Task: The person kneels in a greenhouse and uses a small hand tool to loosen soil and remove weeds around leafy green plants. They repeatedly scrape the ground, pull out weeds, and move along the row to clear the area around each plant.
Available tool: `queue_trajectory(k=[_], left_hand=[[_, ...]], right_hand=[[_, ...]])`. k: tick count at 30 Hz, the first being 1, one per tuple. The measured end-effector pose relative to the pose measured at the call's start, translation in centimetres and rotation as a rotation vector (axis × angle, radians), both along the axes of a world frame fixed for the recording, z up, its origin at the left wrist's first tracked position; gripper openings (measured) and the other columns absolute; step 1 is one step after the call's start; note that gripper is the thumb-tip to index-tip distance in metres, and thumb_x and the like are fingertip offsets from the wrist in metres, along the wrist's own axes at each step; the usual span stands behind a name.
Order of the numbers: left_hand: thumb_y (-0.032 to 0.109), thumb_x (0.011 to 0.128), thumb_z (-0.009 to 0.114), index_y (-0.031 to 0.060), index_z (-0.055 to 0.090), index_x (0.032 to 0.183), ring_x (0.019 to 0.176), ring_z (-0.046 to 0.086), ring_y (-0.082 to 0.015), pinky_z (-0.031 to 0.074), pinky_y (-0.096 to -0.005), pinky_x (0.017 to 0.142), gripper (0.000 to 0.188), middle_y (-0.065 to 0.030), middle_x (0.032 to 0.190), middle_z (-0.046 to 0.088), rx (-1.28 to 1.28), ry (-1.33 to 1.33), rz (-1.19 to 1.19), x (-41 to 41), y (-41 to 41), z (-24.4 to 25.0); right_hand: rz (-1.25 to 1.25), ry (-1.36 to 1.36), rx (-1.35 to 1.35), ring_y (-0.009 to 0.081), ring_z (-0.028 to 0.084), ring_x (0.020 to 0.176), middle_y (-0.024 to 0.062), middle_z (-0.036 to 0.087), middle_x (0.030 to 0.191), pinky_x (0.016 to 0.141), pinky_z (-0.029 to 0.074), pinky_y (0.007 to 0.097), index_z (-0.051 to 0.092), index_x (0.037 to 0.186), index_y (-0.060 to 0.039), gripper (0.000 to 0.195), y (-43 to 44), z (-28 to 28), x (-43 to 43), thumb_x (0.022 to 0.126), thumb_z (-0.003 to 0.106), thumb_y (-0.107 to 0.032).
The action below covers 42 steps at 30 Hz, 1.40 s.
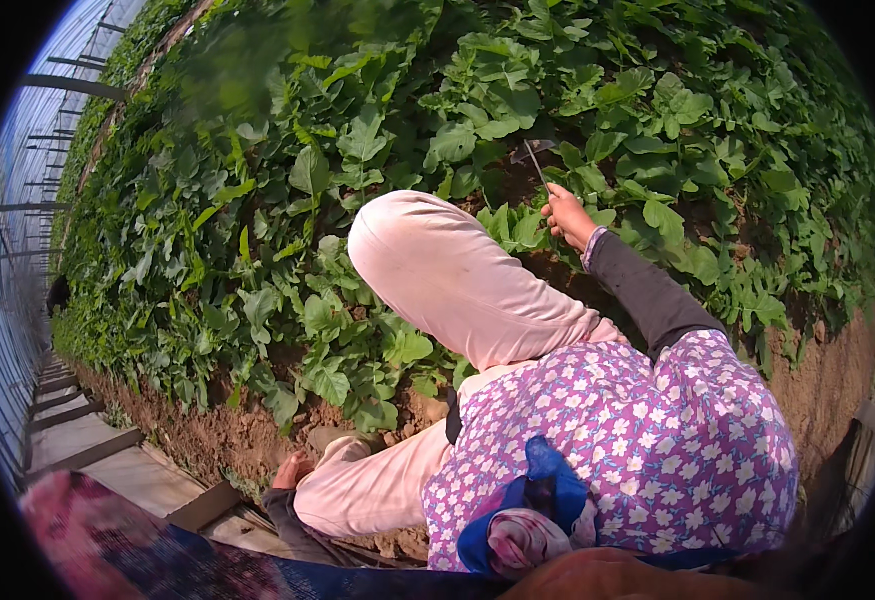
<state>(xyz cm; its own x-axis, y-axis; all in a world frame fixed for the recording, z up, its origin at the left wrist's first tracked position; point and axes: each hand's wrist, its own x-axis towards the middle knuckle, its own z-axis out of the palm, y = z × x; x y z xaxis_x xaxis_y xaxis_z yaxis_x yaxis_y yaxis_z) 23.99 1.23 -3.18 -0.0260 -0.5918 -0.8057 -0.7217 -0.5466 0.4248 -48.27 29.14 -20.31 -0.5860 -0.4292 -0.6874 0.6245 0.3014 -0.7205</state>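
Observation:
My right hand grips a small hand tool with a thin metal shaft. Its flat, dark head, probably a hoe blade, sits low among the leaves, and foliage hides part of it. Leafy green crop plants with lobed leaves surround the tool and lie under my right forearm. Down at the lower left, my left hand is beside my bent lower leg in pink trousers, close to the soil edge of the bed. Its fingers are partly hidden, so whether it holds anything is unclear.
My raised knee juts over the plants. A bare soil bank borders the bed, beside a walkway of pale slabs with raised crosspieces. A ribbed translucent greenhouse wall runs along the left. Patterned cloth crosses the bottom foreground.

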Motion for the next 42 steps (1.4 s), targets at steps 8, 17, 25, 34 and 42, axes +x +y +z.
queue_trajectory(k=[8, 17, 25, 34, 42], left_hand=[[0.040, 0.092, 0.055, 0.0033, 0.050, 0.126, 0.081, 0.062, -0.0196, 0.051, -0.0326, 0.068, 0.050, -0.0094, 0.095, 0.066, 0.033, -0.062, 0.094, 0.9, 2.9, 2.0], [0.040, 0.092, 0.055, 0.0032, 0.050, 0.125, 0.080, 0.062, -0.0194, 0.051, -0.0324, 0.068, 0.049, -0.0092, 0.094, 0.066, 0.053, -0.103, 0.125, 0.9, 3.7, 3.0], [0.040, 0.092, 0.055, 0.0032, 0.051, 0.124, 0.080, 0.062, -0.0192, 0.051, -0.0323, 0.068, 0.049, -0.0091, 0.094, 0.066, 0.033, -0.060, 0.098, 0.5, 2.3, 2.1], [0.040, 0.092, 0.055, 0.0032, 0.051, 0.123, 0.079, 0.062, -0.0190, 0.051, -0.0321, 0.067, 0.048, -0.0089, 0.093, 0.066, 0.039, -0.016, 0.019, -1.9, 0.1, 0.6], [0.040, 0.092, 0.055, 0.0031, 0.052, 0.123, 0.079, 0.062, -0.0189, 0.051, -0.0320, 0.067, 0.048, -0.0088, 0.092, 0.066, 0.001, -0.012, 0.005, -2.3, -1.3, 1.5]], right_hand=[[0.247, 0.144, 0.297, 0.0252, 0.048, 0.072, 0.0158, 0.056, 0.093, 0.064, 0.040, 0.0353, 0.041, 0.133, -0.0162, 0.044, -11.0, -9.2, -7.2, 0.090, 0.042, -0.010], [0.415, 0.562, 0.392, 0.0371, 0.055, 0.109, 0.0218, 0.059, 0.116, 0.092, 0.044, 0.0413, 0.053, 0.129, -0.0163, 0.040, -8.0, -12.7, -4.1, 0.090, 0.045, -0.016], [0.516, 0.351, 0.321, 0.0299, 0.062, 0.091, 0.0197, 0.063, 0.111, 0.079, 0.047, 0.0337, 0.048, 0.134, -0.0121, 0.045, -0.5, -10.0, -3.7, 0.089, 0.046, -0.010], [0.634, 0.909, 0.321, 0.0379, 0.060, 0.094, 0.0225, 0.063, 0.106, 0.082, 0.047, 0.0432, 0.050, 0.131, -0.0127, 0.043, 3.7, -9.4, -4.4, 0.089, 0.045, -0.014], [0.419, 0.981, 0.217, 0.0410, 0.060, 0.079, 0.0233, 0.063, 0.092, 0.070, 0.049, 0.0450, 0.043, 0.136, -0.0257, 0.044, 6.3, 2.9, -0.3, 0.093, 0.044, -0.017]])
